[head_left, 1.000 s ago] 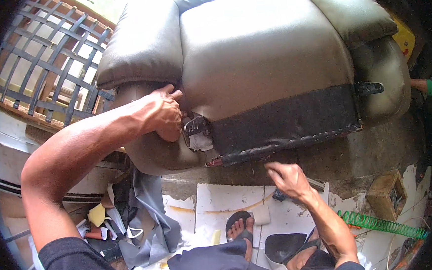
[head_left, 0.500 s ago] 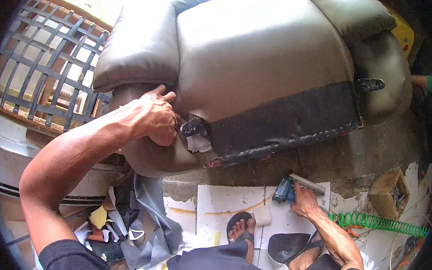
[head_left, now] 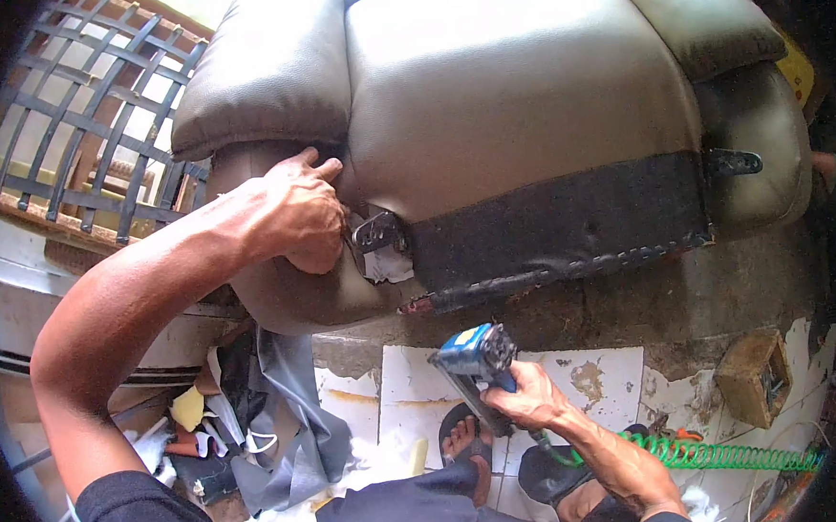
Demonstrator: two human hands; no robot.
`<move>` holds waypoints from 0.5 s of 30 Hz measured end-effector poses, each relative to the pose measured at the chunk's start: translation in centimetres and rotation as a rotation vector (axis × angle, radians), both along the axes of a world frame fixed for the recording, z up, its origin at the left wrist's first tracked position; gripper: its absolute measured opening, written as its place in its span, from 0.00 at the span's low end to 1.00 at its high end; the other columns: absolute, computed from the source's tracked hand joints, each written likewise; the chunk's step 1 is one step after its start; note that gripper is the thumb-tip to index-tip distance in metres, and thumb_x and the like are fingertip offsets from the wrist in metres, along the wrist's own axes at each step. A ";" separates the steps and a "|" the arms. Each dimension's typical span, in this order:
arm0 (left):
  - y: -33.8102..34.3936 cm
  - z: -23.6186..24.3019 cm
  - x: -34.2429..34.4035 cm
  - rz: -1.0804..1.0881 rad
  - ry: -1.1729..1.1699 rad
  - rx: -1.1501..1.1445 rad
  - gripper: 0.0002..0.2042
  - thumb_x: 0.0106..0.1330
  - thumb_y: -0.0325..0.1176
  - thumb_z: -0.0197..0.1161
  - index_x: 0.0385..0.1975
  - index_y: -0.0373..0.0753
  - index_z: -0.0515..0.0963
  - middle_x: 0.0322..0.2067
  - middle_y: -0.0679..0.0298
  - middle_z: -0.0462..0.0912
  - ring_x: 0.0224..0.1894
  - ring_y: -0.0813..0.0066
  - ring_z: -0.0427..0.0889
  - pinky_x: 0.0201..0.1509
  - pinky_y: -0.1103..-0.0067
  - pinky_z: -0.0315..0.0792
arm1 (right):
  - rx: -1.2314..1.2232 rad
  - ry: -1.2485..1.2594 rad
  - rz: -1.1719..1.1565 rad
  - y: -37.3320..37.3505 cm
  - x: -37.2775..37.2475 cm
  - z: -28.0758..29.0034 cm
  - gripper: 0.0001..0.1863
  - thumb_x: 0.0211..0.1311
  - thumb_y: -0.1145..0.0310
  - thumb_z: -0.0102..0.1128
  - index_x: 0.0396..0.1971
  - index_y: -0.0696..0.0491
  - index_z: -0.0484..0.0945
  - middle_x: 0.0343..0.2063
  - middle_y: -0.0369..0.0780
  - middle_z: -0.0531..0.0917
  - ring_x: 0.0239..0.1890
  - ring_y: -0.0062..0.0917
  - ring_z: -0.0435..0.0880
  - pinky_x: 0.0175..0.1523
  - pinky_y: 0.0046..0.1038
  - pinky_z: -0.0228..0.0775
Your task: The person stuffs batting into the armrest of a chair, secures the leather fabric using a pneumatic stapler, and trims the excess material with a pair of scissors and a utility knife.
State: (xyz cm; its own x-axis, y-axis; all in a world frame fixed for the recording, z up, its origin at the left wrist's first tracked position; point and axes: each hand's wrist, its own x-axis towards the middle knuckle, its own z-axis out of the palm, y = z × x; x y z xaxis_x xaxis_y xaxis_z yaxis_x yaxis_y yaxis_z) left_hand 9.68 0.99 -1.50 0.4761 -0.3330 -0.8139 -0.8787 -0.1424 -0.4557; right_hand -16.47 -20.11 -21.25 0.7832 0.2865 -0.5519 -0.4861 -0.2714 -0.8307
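A brown-grey leather armchair [head_left: 523,92] stands in front of me, with a black panel [head_left: 569,218] along its lower edge. At its left side my left hand [head_left: 305,210] is curled over the cover beside the seat, its fingers bent in at the gap; the fingertips are partly hidden. Just right of that hand, a black metal bracket [head_left: 378,233] sticks out, with white padding [head_left: 388,266] showing beneath it. My right hand [head_left: 532,398] grips the handle of a blue staple gun [head_left: 476,350], held above the floor and apart from the chair.
A coiled green air hose [head_left: 736,454] runs right from the staple gun. A wooden box [head_left: 753,379] sits on the tiles. Grey leather scraps [head_left: 299,431] and stuffing lie at left. Behind them leans a frame with woven straps [head_left: 84,119]. A second bracket [head_left: 735,160] juts out at right.
My right hand has lifted the staple gun from near the floor tiles and brought it left, turning it toward the chair. My left hand stays at the same spot on the cover.
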 end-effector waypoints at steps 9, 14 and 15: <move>1.8 -1.9 1.8 0.081 -0.025 0.050 0.24 0.66 0.58 0.57 0.62 0.69 0.74 0.70 0.88 0.66 0.75 0.63 0.56 0.74 0.57 0.55 | 0.098 -0.094 -0.192 2.4 1.1 -0.5 0.21 0.53 0.60 0.64 0.41 0.62 0.82 0.29 0.42 0.86 0.33 0.25 0.83 0.43 0.32 0.76; 4.4 -5.0 4.5 0.152 -0.044 0.021 0.25 0.64 0.61 0.58 0.63 0.75 0.72 0.71 0.91 0.63 0.75 0.67 0.57 0.74 0.55 0.54 | 0.155 -0.023 -0.201 3.1 0.4 -1.2 0.15 0.54 0.63 0.63 0.34 0.61 0.81 0.23 0.38 0.83 0.27 0.21 0.80 0.36 0.29 0.73; 4.8 -5.4 4.8 0.203 -0.049 -0.002 0.25 0.64 0.61 0.58 0.63 0.75 0.72 0.71 0.91 0.62 0.75 0.68 0.57 0.74 0.55 0.54 | 0.178 -0.021 -0.219 3.2 0.3 -0.5 0.12 0.55 0.66 0.62 0.31 0.60 0.80 0.21 0.37 0.82 0.24 0.20 0.78 0.33 0.27 0.71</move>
